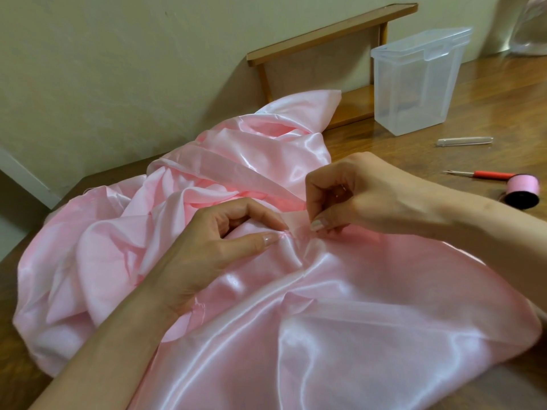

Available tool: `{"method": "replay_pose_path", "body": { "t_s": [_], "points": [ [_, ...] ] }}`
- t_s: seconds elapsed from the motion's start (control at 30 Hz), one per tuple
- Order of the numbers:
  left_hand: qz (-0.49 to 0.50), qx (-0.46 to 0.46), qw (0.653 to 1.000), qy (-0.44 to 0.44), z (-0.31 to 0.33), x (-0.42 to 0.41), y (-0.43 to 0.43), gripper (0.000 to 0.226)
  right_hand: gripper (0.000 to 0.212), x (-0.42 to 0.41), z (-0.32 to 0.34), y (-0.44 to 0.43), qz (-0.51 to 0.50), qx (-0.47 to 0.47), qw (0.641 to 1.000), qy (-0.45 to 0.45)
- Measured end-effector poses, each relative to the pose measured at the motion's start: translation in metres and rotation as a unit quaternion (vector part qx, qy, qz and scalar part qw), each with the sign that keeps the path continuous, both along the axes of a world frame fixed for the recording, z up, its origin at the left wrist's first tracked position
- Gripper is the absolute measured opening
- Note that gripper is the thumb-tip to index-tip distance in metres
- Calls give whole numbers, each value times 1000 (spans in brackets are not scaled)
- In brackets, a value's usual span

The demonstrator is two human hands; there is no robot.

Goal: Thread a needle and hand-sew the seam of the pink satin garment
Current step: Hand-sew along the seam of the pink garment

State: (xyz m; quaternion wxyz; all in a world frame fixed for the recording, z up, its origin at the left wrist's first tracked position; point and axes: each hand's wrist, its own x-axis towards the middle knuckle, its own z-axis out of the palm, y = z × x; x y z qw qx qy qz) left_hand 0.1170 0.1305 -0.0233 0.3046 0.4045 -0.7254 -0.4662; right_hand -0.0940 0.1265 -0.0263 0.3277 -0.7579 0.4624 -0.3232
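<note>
Glossy, crumpled pink garment (325,335): left hand (207,255) and right hand (364,196) each pinch its puckered seam (296,235), running crosswise between them.

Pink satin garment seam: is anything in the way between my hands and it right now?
Nothing visible. The left hand and right hand both pinch the pink satin garment at its gathered seam. The clear plastic box and pink thread spool sit apart on the wooden table.

Pinching pink satin garment (325,335): left hand (207,250), right hand (367,196); thread spool (522,193) nearby.
</note>
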Motion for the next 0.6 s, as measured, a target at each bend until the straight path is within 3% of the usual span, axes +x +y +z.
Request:
{"method": "replay_pose_path", "body": {
  "t_s": [0.6],
  "points": [
    [3, 1, 1000, 5, 0, -1, 0, 11, 16, -1, 1, -1, 1, -3, 1000, -7]
  ]
}}
